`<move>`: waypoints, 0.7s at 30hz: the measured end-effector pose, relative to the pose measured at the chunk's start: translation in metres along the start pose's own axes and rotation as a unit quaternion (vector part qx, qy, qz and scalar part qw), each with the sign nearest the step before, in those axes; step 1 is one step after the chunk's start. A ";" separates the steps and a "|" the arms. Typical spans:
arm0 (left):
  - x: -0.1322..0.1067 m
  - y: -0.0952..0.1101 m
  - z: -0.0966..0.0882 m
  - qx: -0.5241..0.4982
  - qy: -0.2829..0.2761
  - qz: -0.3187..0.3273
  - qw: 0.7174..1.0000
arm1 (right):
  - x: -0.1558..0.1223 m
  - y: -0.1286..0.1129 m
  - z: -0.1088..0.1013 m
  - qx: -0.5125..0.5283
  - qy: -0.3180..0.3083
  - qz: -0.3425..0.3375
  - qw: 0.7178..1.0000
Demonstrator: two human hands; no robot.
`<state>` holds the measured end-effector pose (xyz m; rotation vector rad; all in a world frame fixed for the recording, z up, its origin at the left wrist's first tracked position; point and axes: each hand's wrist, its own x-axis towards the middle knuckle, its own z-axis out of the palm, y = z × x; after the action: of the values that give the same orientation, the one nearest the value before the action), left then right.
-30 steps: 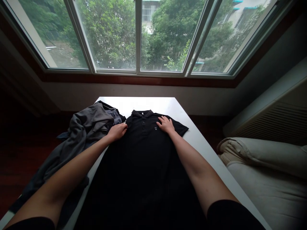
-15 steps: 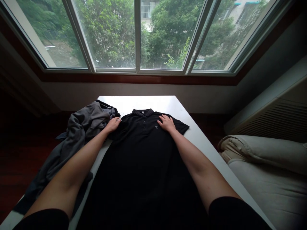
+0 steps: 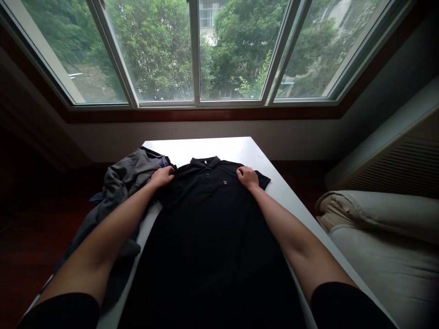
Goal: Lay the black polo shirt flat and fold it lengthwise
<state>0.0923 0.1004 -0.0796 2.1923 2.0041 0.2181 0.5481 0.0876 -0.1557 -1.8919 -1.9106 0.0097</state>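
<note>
A black polo shirt (image 3: 209,219) lies flat, front up, along the white table (image 3: 212,148), its collar toward the window. My left hand (image 3: 163,176) is closed on the shirt's left shoulder, beside a pile of grey clothes. My right hand (image 3: 247,176) is curled into a fist on the right shoulder, gripping the fabric near the small chest logo. Both forearms stretch out over the shirt's sides.
A heap of grey and dark garments (image 3: 130,183) hangs over the table's left edge. A pale cushioned seat (image 3: 380,233) stands at the right. A wide window (image 3: 195,50) runs along the far wall, above a dark floor on the left.
My right hand went from flat with spread fingers to a closed grip on the shoulder. My left hand slid outward to the left shoulder and closed there.
</note>
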 end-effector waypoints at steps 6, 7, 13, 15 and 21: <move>-0.021 0.009 -0.032 0.060 0.073 0.007 0.995 | -0.016 0.048 -0.025 -0.045 -0.021 0.069 0.996; -0.028 0.016 -0.032 0.063 0.079 0.028 0.994 | -0.021 0.052 -0.028 -0.049 -0.018 0.071 0.996; -0.106 0.084 -0.007 0.049 -0.004 0.254 0.966 | -0.056 0.065 -0.037 -0.098 0.051 0.156 0.982; -0.154 0.110 0.007 0.036 -0.048 0.346 0.936 | -0.065 0.069 -0.038 -0.107 0.043 0.180 0.977; -0.317 0.188 0.076 0.006 -0.063 0.566 0.822 | -0.077 0.074 -0.037 -0.082 0.054 0.182 0.978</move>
<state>0.2626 -0.2335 -0.1118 2.9838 0.3961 0.1690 0.6271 0.0082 -0.1696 -2.2791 -1.5119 -0.1404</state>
